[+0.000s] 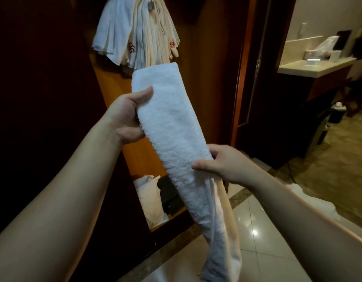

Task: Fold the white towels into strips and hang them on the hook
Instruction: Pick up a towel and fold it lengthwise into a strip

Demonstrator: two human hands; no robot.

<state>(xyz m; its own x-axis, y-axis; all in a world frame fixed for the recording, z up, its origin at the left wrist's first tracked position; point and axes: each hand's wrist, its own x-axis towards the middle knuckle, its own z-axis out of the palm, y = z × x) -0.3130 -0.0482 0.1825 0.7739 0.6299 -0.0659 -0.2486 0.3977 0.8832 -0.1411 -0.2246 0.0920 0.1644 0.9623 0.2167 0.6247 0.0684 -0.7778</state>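
Note:
A white towel (172,127), folded into a long strip, runs diagonally from upper centre down to the floor area. My left hand (127,117) grips its upper left edge, thumb on top. My right hand (222,165) pinches its right edge lower down; the loose tail hangs below. Above, several folded white and cream towels (139,33) hang from a metal hook (151,5) on the wooden panel, some with red embroidered marks. The strip's top end sits just below those hanging towels.
Dark wooden closet walls (44,98) stand at left. A low shelf holds a white bag (150,200) and a dark box (169,198). More white cloth (310,200) lies on the glossy tiled floor. A doorway right shows a counter (310,67).

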